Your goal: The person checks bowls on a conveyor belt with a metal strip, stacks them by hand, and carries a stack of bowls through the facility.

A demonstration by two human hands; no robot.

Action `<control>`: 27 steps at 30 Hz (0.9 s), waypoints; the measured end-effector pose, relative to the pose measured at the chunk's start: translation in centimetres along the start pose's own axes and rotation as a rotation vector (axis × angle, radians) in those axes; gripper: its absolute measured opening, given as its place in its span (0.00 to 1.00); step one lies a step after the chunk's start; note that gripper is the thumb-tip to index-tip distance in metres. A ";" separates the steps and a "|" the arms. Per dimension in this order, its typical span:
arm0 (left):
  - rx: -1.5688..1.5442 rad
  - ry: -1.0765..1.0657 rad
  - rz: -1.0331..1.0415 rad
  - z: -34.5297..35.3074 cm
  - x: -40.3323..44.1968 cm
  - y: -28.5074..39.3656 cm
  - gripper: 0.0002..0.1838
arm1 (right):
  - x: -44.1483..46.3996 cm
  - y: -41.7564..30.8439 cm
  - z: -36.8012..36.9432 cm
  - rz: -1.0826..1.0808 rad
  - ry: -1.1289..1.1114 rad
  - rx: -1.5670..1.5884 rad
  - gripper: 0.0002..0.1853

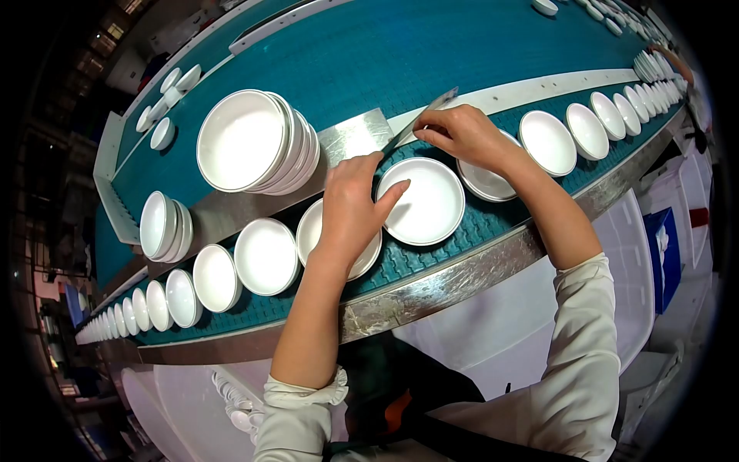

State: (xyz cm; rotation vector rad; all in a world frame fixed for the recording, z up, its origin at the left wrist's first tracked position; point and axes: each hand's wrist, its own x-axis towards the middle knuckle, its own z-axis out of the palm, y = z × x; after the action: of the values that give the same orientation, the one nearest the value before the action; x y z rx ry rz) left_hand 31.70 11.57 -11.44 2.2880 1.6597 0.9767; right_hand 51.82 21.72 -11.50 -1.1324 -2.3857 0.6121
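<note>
A row of white bowls runs along the green belt (493, 214) in front of me. My right hand (460, 132) pinches a slim, flat, greyish blade-like tool (444, 100) above the belt's inner edge; its exact kind is unclear. My left hand (353, 202) reaches over one white bowl (363, 258), partly hiding it. Its thumb sticks out over the rim of the neighbouring white bowl (423, 204), and its fingertips are close to the tool's lower end; I cannot tell if they touch it. Below my right wrist another bowl (486, 182) is partly covered.
A tall stack of bowls (245, 142) and a shorter stack (159, 227) stand on the metal plate (358, 137) to the left. Several small bowls (162, 133) sit on the far belt. A metal edge (431, 286) borders the near belt. Another person's arm (677, 65) shows at far right.
</note>
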 end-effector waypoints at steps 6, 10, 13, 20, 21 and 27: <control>-0.015 -0.139 -0.108 -0.9 0.3 0.3 0.20 | 0.0 0.5 0.3 -0.056 0.038 0.009 0.10; -0.059 -0.107 -0.071 -0.1 0.1 -0.1 0.20 | 0.1 0.7 0.4 -0.090 0.060 0.032 0.10; -0.059 -0.044 0.041 0.3 -0.2 -0.1 0.22 | 0.1 0.7 0.5 -0.074 0.047 0.023 0.10; -0.061 -0.165 0.005 -0.1 -0.2 0.2 0.22 | 0.1 0.3 0.4 -0.053 0.041 0.011 0.10; -0.056 -0.149 -0.015 -0.2 -0.1 0.1 0.22 | 0.1 0.4 0.5 -0.049 0.046 0.015 0.10; -0.114 -0.006 -0.012 0.0 0.0 0.3 0.24 | 0.1 0.3 0.3 -0.045 0.022 0.007 0.10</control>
State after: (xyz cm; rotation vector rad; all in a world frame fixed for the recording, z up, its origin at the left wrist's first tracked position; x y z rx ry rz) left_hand 31.96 11.46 -11.25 2.2029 1.5707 1.0329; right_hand 51.76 21.91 -11.93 -1.0742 -2.3816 0.5901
